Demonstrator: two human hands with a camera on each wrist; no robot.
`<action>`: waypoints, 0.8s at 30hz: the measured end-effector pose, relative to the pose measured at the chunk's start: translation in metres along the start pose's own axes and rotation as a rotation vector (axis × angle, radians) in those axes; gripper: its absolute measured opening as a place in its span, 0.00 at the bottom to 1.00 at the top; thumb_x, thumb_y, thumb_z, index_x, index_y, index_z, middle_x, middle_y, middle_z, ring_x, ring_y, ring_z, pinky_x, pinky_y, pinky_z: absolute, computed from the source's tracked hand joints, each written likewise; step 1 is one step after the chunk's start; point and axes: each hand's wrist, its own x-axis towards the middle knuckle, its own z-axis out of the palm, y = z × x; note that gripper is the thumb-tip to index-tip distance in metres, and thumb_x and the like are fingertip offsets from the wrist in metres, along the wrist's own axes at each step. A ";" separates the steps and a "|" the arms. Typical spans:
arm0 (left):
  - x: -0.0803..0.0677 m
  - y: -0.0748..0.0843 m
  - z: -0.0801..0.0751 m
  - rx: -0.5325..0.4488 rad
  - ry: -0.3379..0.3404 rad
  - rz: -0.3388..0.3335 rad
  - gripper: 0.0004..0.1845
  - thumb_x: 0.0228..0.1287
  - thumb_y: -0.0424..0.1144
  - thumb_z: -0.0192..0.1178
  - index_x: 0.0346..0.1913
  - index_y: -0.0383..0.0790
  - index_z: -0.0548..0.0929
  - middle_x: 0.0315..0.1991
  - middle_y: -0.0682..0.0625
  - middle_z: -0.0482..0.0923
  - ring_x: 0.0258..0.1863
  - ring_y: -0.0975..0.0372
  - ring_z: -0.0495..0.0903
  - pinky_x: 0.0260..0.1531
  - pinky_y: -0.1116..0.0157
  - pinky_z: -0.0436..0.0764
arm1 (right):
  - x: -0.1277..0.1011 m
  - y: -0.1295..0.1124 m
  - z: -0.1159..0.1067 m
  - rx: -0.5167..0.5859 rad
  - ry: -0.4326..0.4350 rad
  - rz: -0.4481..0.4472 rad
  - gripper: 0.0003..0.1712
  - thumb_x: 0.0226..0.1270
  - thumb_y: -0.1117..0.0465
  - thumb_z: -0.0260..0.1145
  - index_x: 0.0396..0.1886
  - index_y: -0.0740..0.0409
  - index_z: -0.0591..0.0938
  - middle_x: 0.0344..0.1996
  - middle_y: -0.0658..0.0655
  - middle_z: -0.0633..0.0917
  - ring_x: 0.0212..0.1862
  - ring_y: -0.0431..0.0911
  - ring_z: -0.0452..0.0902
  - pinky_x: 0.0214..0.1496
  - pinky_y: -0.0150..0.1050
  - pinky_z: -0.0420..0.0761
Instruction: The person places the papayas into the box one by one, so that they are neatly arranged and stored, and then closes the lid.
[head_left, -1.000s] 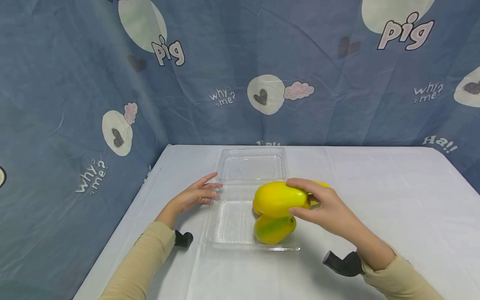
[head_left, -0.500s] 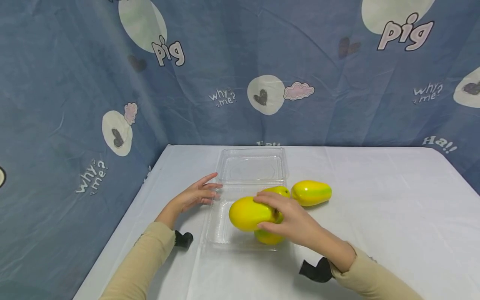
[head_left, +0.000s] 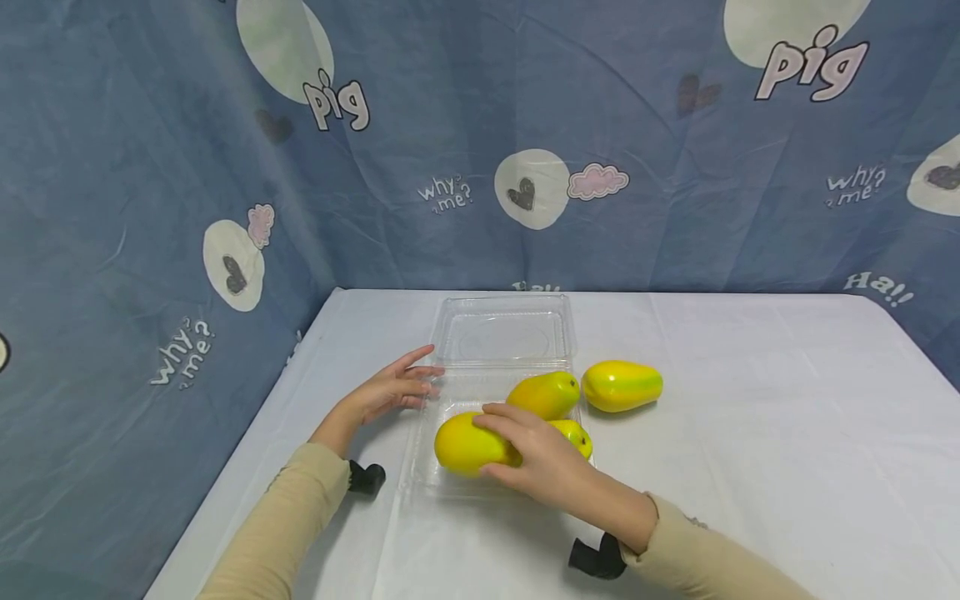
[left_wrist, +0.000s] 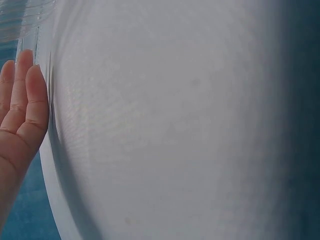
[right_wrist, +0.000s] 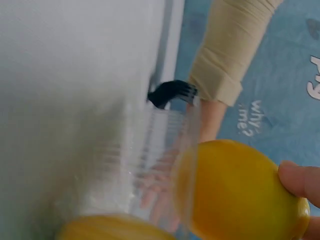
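My right hand (head_left: 543,458) grips a yellow papaya (head_left: 465,446) over the front left of a clear plastic clamshell box (head_left: 459,387). In the right wrist view, fingertips (right_wrist: 300,177) press on its side. A second papaya (head_left: 542,394) lies in the back right of the base. The third papaya (head_left: 576,435) sits at the front right, partly hidden behind my right hand. My left hand (head_left: 386,392), fingers extended, rests at the box's left edge; in the left wrist view the same hand (left_wrist: 22,115) holds nothing.
The box's lid (head_left: 502,333) lies folded back at the far side. One more papaya (head_left: 621,386) lies on the white tablecloth (head_left: 772,433), right of the box. A blue printed curtain (head_left: 450,233) closes off the back and left.
My right hand has carried the papaya left and toward the front, down to the box's left half, uncovering the papayas behind it. My left hand has stayed put.
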 end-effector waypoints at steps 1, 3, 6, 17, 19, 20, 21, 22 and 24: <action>0.000 0.000 0.000 0.000 -0.002 0.001 0.39 0.62 0.32 0.54 0.72 0.50 0.46 0.67 0.38 0.58 0.55 0.52 0.74 0.49 0.60 0.76 | 0.000 0.000 0.003 -0.012 -0.006 0.000 0.28 0.55 0.57 0.69 0.56 0.59 0.75 0.57 0.59 0.75 0.58 0.54 0.71 0.57 0.49 0.71; 0.000 -0.001 0.000 0.000 -0.005 0.007 0.39 0.63 0.32 0.54 0.72 0.50 0.46 0.67 0.38 0.57 0.55 0.52 0.74 0.49 0.60 0.76 | 0.001 0.000 0.007 -0.030 -0.014 0.006 0.27 0.55 0.56 0.68 0.56 0.58 0.75 0.56 0.59 0.75 0.57 0.54 0.71 0.57 0.49 0.71; 0.000 -0.001 -0.001 -0.002 -0.010 0.011 0.39 0.63 0.31 0.53 0.72 0.49 0.46 0.67 0.38 0.57 0.55 0.52 0.74 0.49 0.60 0.76 | 0.003 0.000 0.013 -0.054 -0.025 0.011 0.28 0.55 0.55 0.69 0.55 0.57 0.75 0.56 0.59 0.75 0.56 0.53 0.72 0.56 0.48 0.72; 0.000 -0.001 -0.001 0.006 -0.021 0.024 0.39 0.63 0.32 0.53 0.72 0.49 0.45 0.67 0.38 0.57 0.55 0.52 0.73 0.49 0.59 0.75 | 0.014 0.000 0.030 -0.084 -0.090 0.042 0.29 0.55 0.53 0.68 0.56 0.57 0.75 0.55 0.59 0.75 0.55 0.52 0.71 0.56 0.47 0.71; 0.000 -0.001 -0.001 0.005 -0.023 0.024 0.39 0.63 0.31 0.53 0.72 0.49 0.45 0.67 0.38 0.57 0.55 0.52 0.73 0.49 0.60 0.75 | 0.015 0.001 0.032 -0.082 -0.103 0.046 0.29 0.56 0.52 0.68 0.56 0.58 0.75 0.55 0.60 0.76 0.55 0.52 0.71 0.56 0.47 0.71; 0.000 -0.001 -0.001 0.005 -0.024 0.024 0.39 0.63 0.31 0.53 0.72 0.49 0.45 0.67 0.38 0.57 0.55 0.52 0.74 0.49 0.60 0.75 | 0.015 0.001 0.033 -0.087 -0.109 0.050 0.29 0.56 0.52 0.67 0.57 0.57 0.74 0.55 0.59 0.76 0.55 0.52 0.71 0.57 0.46 0.71; 0.000 -0.001 -0.001 0.004 -0.023 0.024 0.39 0.63 0.31 0.53 0.72 0.49 0.45 0.67 0.38 0.57 0.54 0.53 0.74 0.49 0.60 0.75 | 0.016 0.001 0.033 -0.092 -0.114 0.051 0.29 0.56 0.52 0.67 0.57 0.57 0.74 0.55 0.59 0.76 0.55 0.51 0.71 0.57 0.46 0.71; 0.000 -0.001 -0.001 0.003 -0.023 0.024 0.39 0.63 0.31 0.53 0.72 0.49 0.45 0.67 0.38 0.57 0.54 0.53 0.74 0.49 0.60 0.76 | 0.016 0.001 0.034 -0.100 -0.118 0.049 0.29 0.56 0.52 0.67 0.57 0.58 0.74 0.55 0.59 0.76 0.54 0.51 0.71 0.57 0.45 0.71; 0.000 -0.001 -0.001 0.008 -0.024 0.027 0.39 0.63 0.31 0.53 0.72 0.48 0.45 0.67 0.37 0.57 0.54 0.53 0.74 0.49 0.60 0.76 | 0.017 0.001 0.034 -0.119 -0.122 0.041 0.29 0.56 0.51 0.67 0.57 0.58 0.74 0.55 0.59 0.76 0.54 0.50 0.71 0.57 0.44 0.71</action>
